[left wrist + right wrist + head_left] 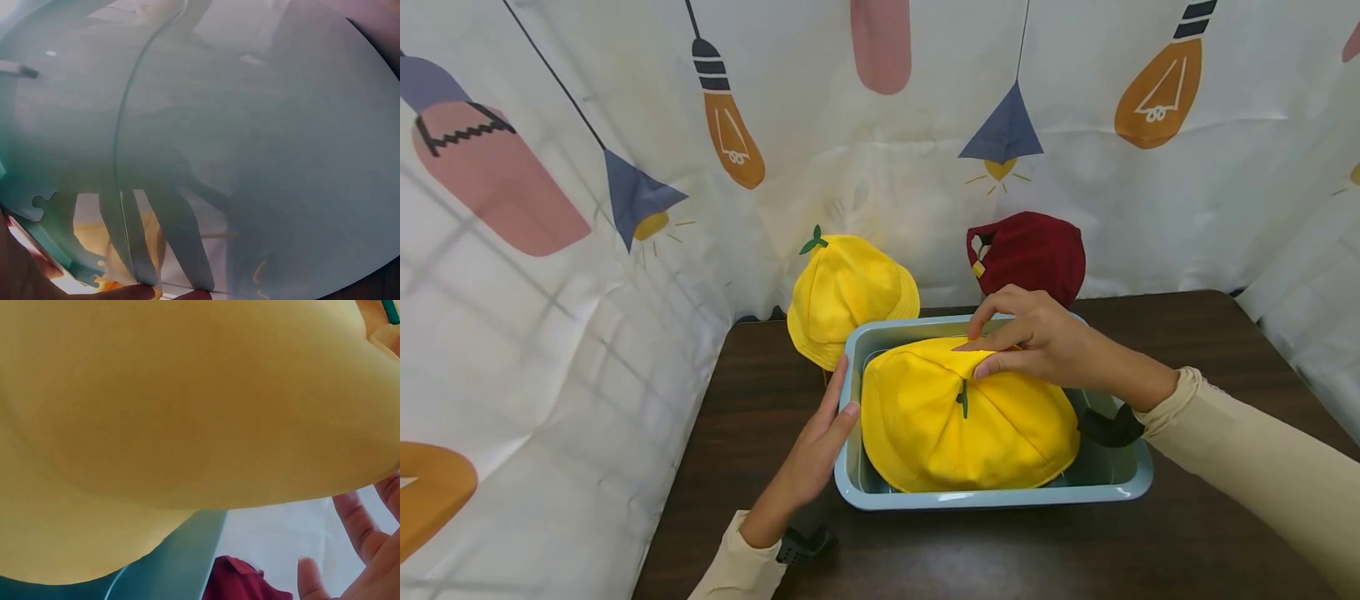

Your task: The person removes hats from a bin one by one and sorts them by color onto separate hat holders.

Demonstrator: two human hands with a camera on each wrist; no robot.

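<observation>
A yellow bucket hat (917, 425) with a green sprout on its crown lies in a light blue plastic basin (985, 500). My right hand (1048, 342) pinches the hat's crown near the sprout with bent fingers and thumb. In the right wrist view the yellow cloth (187, 412) fills most of the picture, with some fingers (359, 528) spread beyond it. My left hand (811, 454) rests against the basin's left side, fingers fairly straight along the outer wall and thumb at the rim. The left wrist view shows fingertips (194, 295) against the shiny basin wall (281, 156).
Behind the basin's left corner another yellow sprout hat (846, 292) sits raised on something mostly hidden. A dark red cap (1033, 254) stands at the back right. The dark wood table (745, 392) meets a white printed curtain (865, 183) at the back and sides.
</observation>
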